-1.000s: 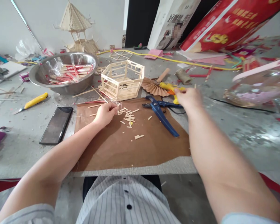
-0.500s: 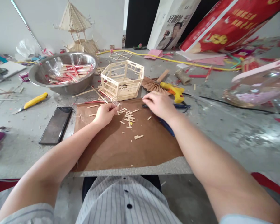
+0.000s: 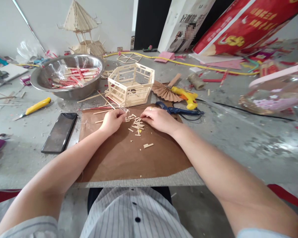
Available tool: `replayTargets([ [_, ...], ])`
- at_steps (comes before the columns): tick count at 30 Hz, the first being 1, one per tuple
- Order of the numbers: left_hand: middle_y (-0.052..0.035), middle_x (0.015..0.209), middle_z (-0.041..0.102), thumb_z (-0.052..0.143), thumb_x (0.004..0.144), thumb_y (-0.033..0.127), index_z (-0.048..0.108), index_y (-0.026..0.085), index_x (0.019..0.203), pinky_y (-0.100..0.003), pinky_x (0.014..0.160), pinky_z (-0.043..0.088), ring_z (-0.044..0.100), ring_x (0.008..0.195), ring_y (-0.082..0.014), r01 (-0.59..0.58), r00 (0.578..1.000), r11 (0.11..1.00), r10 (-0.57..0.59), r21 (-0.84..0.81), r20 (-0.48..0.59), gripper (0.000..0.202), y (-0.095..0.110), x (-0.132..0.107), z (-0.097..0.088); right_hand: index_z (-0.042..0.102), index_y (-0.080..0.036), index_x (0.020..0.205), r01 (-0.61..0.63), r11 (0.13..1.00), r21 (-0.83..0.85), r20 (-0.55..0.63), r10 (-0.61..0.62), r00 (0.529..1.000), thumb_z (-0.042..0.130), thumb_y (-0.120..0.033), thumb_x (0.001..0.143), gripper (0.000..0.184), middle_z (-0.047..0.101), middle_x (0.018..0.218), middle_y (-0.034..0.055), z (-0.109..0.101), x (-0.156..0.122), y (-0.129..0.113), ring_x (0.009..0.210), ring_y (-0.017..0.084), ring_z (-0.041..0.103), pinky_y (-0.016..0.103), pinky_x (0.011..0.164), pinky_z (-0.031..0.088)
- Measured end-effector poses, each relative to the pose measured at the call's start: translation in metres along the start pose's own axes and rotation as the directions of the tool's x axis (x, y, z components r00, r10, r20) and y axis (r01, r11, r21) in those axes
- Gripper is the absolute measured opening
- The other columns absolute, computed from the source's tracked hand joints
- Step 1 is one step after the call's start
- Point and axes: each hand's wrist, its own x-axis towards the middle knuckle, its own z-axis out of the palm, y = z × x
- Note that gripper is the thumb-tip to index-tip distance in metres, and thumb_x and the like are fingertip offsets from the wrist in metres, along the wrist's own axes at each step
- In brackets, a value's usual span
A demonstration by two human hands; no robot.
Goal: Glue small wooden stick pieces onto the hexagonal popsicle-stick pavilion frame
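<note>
A loose pile of short wooden stick pieces (image 3: 138, 125) lies on a brown sheet (image 3: 119, 158). At its left edge is my left hand (image 3: 113, 121), thumb and fingers closed in a pinch beside a bit of clear plastic; what they hold, if anything, is hidden. From the right, my right hand (image 3: 161, 120) reaches the pile with its fingertips drawn together at the pieces. I cannot make out what is between them. Just behind both hands stands a six-sided wooden stick frame (image 3: 126, 94).
A steel bowl (image 3: 64, 91) of red-and-pale sticks stands back left, near a yellow utility knife (image 3: 38, 106) and a phone (image 3: 59, 133). Right of the frame lie a yellow glue gun (image 3: 188, 97), a blue-handled tool (image 3: 186, 110) and a folded paper fan (image 3: 165, 92). A stick pagoda (image 3: 79, 19) stands behind.
My right hand has moved left and slightly down, from near the glue gun to the pile. A stray stick piece right of the pile is no longer visible. My left hand stays nearly still.
</note>
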Motion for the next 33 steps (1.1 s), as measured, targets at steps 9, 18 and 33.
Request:
replayTargets([
  [9,0.0002,0.064,0.063,0.051,0.076,0.034,0.059,0.016,0.070,-0.021,0.055,0.039,0.052,0.058,-0.0101,-0.005,1.000,1.000,0.005,0.008,0.003,0.021,0.001,-0.001,-0.001,0.064,-0.020,0.085,-0.035,0.999,-0.041,0.128,0.040,0.991,0.048,-0.030,0.084,0.019,0.066,0.088,0.0035,-0.006,-0.001,-0.014,0.077,0.015,0.058,0.025,0.066,0.037],
  [18,0.0002,0.063,0.061,0.050,0.075,0.034,0.060,0.016,0.071,-0.021,0.054,0.039,0.051,0.055,-0.0093,0.010,1.000,1.000,-0.010,-0.004,0.018,0.021,0.002,-0.001,-0.001,0.062,-0.022,0.085,-0.215,0.958,-0.187,0.093,0.236,0.967,0.045,-0.023,0.082,0.018,0.067,0.091,0.0036,-0.009,-0.003,-0.006,0.084,0.018,0.059,0.026,0.062,0.036],
  [33,0.0004,0.061,0.061,0.051,0.075,0.034,0.061,0.016,0.069,-0.020,0.054,0.039,0.052,0.057,-0.0101,0.002,1.000,1.000,-0.002,0.016,0.020,0.021,0.003,-0.001,-0.001,0.065,-0.021,0.080,-0.133,0.985,-0.110,0.223,0.155,0.962,0.048,-0.029,0.081,0.019,0.068,0.080,0.0044,-0.011,-0.001,-0.022,0.074,0.017,0.060,0.026,0.063,0.036],
])
